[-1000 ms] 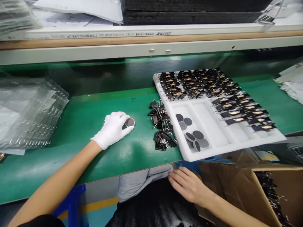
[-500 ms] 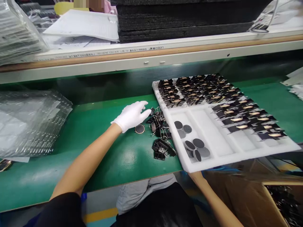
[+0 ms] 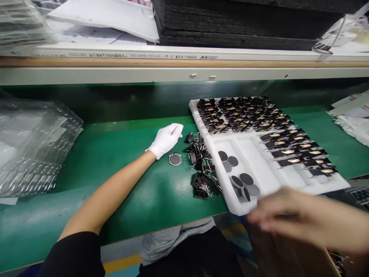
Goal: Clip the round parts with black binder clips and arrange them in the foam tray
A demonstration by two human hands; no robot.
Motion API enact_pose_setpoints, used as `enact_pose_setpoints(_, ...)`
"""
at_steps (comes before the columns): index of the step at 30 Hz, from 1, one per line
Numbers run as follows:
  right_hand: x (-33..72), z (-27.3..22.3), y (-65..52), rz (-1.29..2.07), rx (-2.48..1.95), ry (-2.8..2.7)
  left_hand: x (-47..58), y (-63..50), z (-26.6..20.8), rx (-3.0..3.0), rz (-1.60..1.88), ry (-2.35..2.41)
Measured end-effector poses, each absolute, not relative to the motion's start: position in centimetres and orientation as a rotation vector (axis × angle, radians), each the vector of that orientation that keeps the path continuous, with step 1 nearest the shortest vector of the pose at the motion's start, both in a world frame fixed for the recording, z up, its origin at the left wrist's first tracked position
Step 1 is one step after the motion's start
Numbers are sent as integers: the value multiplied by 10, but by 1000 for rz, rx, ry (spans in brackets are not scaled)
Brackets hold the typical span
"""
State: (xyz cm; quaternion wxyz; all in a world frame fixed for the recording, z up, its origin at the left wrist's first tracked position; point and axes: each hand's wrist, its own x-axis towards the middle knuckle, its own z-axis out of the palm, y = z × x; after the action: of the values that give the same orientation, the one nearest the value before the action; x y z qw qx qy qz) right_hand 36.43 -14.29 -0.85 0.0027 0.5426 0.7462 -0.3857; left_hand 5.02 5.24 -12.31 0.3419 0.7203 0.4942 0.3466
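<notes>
My left hand (image 3: 166, 139), in a white glove, rests over the green bench with its fingers curled in; whether they hold something is hidden. Just below it lies a round watch case (image 3: 175, 159) with a gold-coloured rim and dark face. To its right sits a loose pile of black binder clips (image 3: 198, 152). My bare right hand (image 3: 284, 211) is smeared by motion at the front edge of a white foam tray (image 3: 232, 206). Black and grey discs (image 3: 246, 179) lie in the tray's left compartment. Rows of binder clips (image 3: 245, 111) clamped on gold-edged pieces fill its back and right.
Stacked clear plastic trays (image 3: 34, 150) stand at the left. A shelf (image 3: 173, 73) runs across the back, carrying papers (image 3: 106, 17) and black foam slabs (image 3: 245, 27). White papers (image 3: 353, 111) lie at far right. A cardboard box (image 3: 305, 257) stands below the bench's front edge.
My left hand's spread fingers have curled in. My right hand has come up from beneath the tray to its front edge. The camera view has shifted.
</notes>
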Motion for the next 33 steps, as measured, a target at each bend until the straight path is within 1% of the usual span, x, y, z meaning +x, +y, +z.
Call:
enact_pose_setpoints(1,347,8,-103,-1243,1658,2430,46,50,-125,1856,919,1281)
enact_pose_setpoints(3,300,16,-17,-1248,1699,2606,39,45,-126,1902,903,1268)
enact_pose_setpoints(5,245,-5,62,-1226,2077,2517,31,40,-126,1995,869,1264)
enact_pose_setpoints(6,219,-21,95,-1162,2182,2480,28,38,-126,2035,850,1267)
enact_pose_setpoints(10,144,-83,186,-892,2356,2550,23,35,-124,2086,750,1316)
enact_pose_setpoints(14,117,-108,226,-640,2373,2624,25,38,-123,2133,626,1348)
enact_pose_setpoints(18,109,-112,237,-347,2420,2528,26,39,-124,2208,571,1378)
enact_pose_setpoints(20,113,-105,236,-282,2387,2477,25,38,-124,2222,555,1377)
enact_pose_setpoints(24,149,-68,218,-350,2117,2488,23,37,-122,2220,571,1335)
enact_pose_setpoints(28,220,-33,154,-390,1793,2590,22,40,-121,2108,661,1286)
enact_pose_setpoints(30,251,-31,113,-365,1478,2741,23,43,-123,1974,712,1253)
enact_pose_setpoints(33,274,-45,71,-365,1310,2830,25,45,-127,1887,762,1185)
